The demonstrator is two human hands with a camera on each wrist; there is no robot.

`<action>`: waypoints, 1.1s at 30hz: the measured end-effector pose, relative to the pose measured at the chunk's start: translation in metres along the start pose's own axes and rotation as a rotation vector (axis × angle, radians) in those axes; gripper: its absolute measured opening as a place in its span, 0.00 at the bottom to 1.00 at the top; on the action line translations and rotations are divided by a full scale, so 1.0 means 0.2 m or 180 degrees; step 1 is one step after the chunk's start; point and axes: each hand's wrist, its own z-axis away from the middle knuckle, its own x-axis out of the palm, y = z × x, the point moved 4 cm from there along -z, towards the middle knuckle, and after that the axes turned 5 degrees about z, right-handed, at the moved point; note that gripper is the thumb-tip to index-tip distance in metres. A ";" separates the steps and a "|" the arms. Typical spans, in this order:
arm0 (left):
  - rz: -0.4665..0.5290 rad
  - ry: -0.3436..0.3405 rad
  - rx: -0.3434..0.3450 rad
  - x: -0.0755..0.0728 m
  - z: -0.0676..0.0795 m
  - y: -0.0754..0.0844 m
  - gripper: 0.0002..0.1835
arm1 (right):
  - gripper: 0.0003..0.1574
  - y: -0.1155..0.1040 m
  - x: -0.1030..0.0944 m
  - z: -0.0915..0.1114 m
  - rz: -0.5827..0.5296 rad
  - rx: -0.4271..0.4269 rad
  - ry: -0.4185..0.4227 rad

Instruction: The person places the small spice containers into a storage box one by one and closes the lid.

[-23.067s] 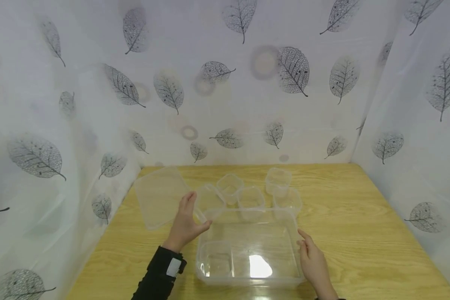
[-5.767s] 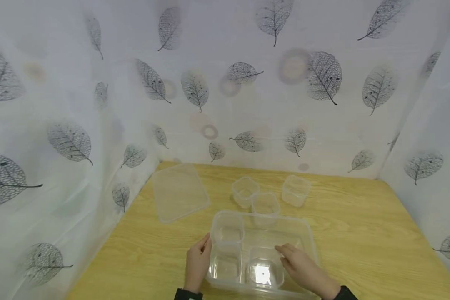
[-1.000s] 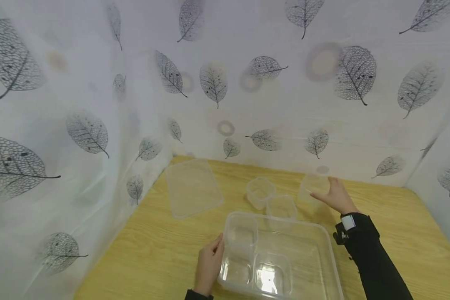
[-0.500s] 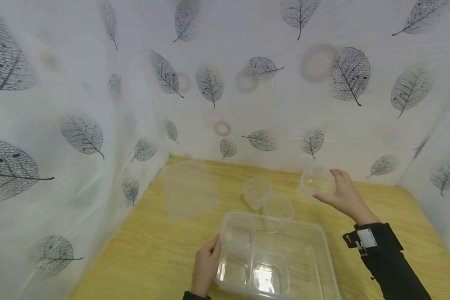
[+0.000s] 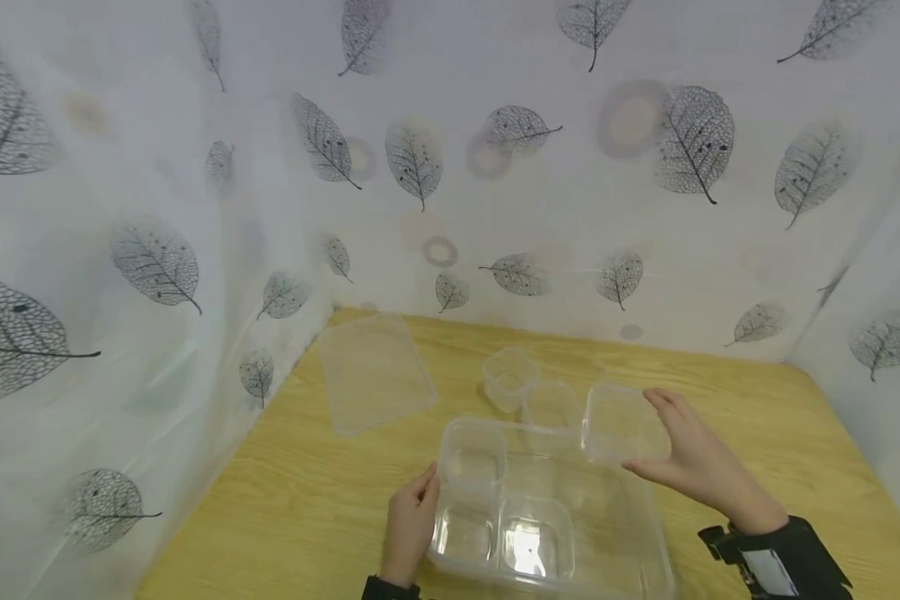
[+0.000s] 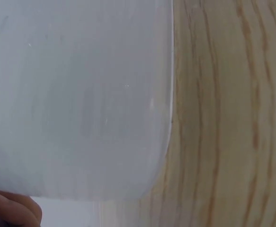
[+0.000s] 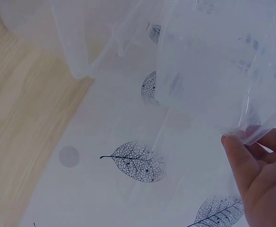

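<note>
In the head view, a large clear plastic box [image 5: 555,575] stands on the table, and my left hand [image 5: 411,527] grips its left rim. Three small clear containers sit in it: one at the back left [image 5: 474,454], one at the front left [image 5: 465,533], one beside that to the right [image 5: 536,537]. My right hand [image 5: 708,467] holds another small square container [image 5: 618,421] by its side, tilted, over the box's back right rim. The right wrist view shows thumb and fingers pinching this container's edge [image 7: 246,137]. In the left wrist view, the box wall [image 6: 81,104] fills much of the picture.
Behind the box stand two more small clear containers, one farther back [image 5: 510,379] and one close to the box rim [image 5: 551,402]. A flat translucent lid [image 5: 375,375] lies at the table's back left. Leaf-printed white sheets [image 5: 435,183] enclose the wooden table [image 5: 300,492].
Earlier, one small container was in the box; now three are. Within the last second my right hand has lifted a container from the back right and brought it toward the box. My left hand stays.
</note>
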 end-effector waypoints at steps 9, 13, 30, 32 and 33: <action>0.0005 0.0045 0.0114 0.00 0.00 0.01 0.17 | 0.59 -0.09 0.08 0.16 0.0233 -0.0262 0.0120; 0.0019 0.0050 0.0168 0.00 0.01 0.01 0.16 | 0.59 -0.10 0.11 0.21 0.0255 -0.0240 0.0120; -0.0039 0.0070 0.0087 0.00 0.01 0.01 0.16 | 0.58 -0.08 0.24 0.36 0.0059 -0.0066 -0.0022; -0.0019 0.0052 0.0068 0.00 0.01 0.01 0.16 | 0.58 -0.08 0.25 0.37 0.0052 -0.0030 -0.0041; -0.0002 0.0045 0.0057 0.00 0.01 0.01 0.17 | 0.58 -0.08 0.26 0.37 0.0043 -0.0020 -0.0038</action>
